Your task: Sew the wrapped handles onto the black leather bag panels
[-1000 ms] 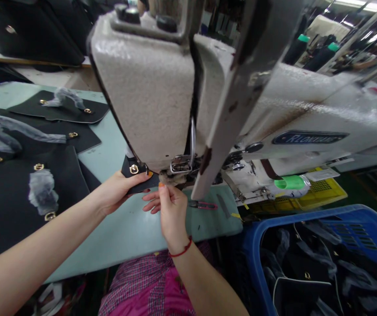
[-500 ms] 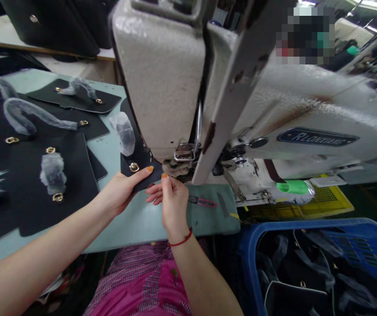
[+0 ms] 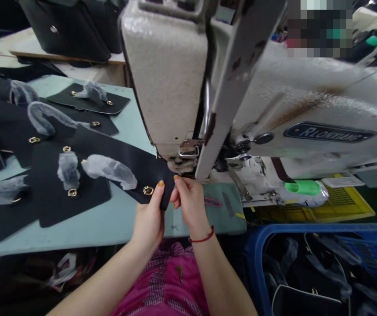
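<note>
At the table (image 3: 109,224), the left hand (image 3: 149,221) clamps a black panel (image 3: 138,164); right hand (image 3: 191,199) beside, grip unclear; uneven pulling may skew the panel.

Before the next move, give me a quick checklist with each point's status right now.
1. Left hand gripping the black panel: ok, thumb on top beside the gold buckle.
2. Right hand gripping the panel's edge: cannot tell; its fingertips are at the edge, but the contact is unclear.
3. Plastic wrap on the panel's handle: ok, it covers the handle.
4. Panel clear of the neighbouring panel: not ok, its far end overlaps it.
5. Needle position: cannot tell, not visible at the sewing machine.
6. Pink-handled tool off the panel: ok, on the table right of it.
</note>
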The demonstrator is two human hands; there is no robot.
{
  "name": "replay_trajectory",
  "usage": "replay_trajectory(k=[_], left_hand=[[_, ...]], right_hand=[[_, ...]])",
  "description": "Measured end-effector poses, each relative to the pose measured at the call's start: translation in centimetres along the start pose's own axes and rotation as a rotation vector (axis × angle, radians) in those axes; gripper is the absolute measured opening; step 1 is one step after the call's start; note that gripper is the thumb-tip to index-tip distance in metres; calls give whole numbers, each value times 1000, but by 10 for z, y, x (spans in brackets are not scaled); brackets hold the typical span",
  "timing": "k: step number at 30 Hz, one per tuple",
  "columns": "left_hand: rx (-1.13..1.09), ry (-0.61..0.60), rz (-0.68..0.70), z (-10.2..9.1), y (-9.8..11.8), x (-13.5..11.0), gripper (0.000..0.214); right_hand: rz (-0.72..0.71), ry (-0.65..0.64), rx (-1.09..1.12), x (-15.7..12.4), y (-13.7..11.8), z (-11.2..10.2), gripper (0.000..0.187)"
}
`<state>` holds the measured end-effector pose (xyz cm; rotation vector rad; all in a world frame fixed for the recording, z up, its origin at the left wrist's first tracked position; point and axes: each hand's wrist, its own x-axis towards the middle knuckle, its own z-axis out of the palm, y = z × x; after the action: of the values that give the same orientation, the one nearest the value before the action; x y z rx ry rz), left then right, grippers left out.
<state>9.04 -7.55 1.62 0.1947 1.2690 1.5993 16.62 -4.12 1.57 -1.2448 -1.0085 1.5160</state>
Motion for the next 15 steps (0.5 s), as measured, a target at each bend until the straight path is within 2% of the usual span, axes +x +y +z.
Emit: replay_trajectory(k=[8, 13, 15], left_hand=[[35, 50, 26, 12, -28, -25, 36], [4, 10, 77, 21, -40, -25, 40], [31, 11, 86, 19, -46, -24, 42]], right_hand=[[-23, -55, -156, 5, -9, -19, 51], [-80, -81, -226, 4, -14, -27, 52], [-108, -95, -262, -2, -13, -34, 49]])
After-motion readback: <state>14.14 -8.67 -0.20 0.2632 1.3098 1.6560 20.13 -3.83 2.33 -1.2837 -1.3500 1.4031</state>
